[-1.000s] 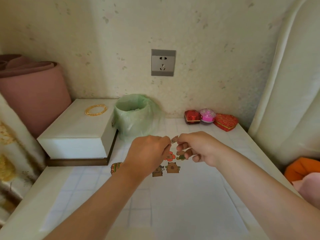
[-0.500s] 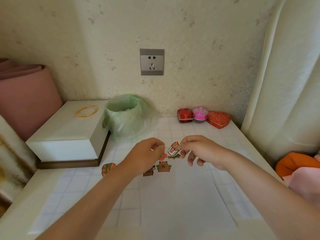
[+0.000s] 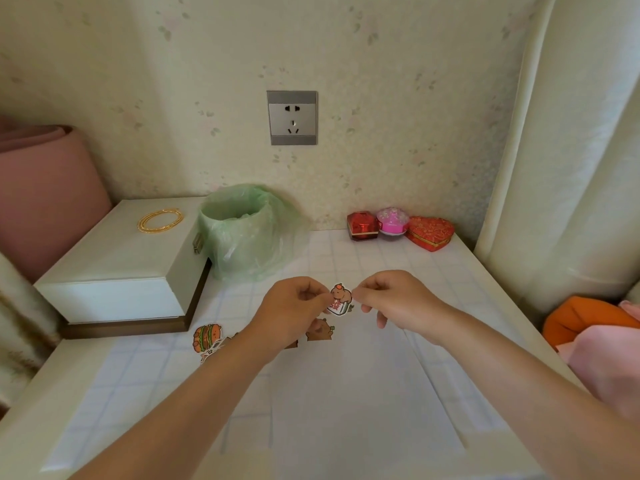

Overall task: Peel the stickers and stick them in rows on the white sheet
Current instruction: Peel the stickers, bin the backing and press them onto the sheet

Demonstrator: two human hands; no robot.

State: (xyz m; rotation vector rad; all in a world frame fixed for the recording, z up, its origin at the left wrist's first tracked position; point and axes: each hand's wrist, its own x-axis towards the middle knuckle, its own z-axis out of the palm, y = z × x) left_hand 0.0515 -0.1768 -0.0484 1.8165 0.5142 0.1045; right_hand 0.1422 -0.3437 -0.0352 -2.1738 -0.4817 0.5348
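Far left, a pink roll [image 3: 45, 195] leans against the wall. Next to it a white box [image 3: 114, 271] sits on the gridded tabletop [image 3: 381, 258], with gold bangles [image 3: 160, 220] lying on its lid. Touching the box's right side is a small bin lined with a green bag [image 3: 242, 230]; a grey wall socket [image 3: 292, 117] is above and to its right. In front of the box a burger sticker [image 3: 206, 336] lies flat on the tabletop, just left of the left forearm, with white scraps beside it. The left hand [image 3: 294, 306] is raised over the far end of the white sheet [image 3: 346, 393], thumb and forefinger pinched on the left edge of a capybara sticker [image 3: 341, 299], the other fingers curled under. I see this sticker held off the surface, between the two hands, tilted, picture side toward the camera. I cannot tell whether its backing is on. Just below it a brown sticker [image 3: 320, 330] lies flat at the far end of the sheet, partly covered by the left hand. The right hand [image 3: 391, 299] pinches the held sticker's right edge with thumb and forefinger, remaining fingers loosely curled down. At the back wall, right of centre, a red box [image 3: 362, 225], a pink pot [image 3: 392, 220] and a red heart box [image 3: 429, 232] stand in a row, touching. A cream curtain [image 3: 561, 150] hangs at the right, with orange and pink cloth [image 3: 588, 317] below it.
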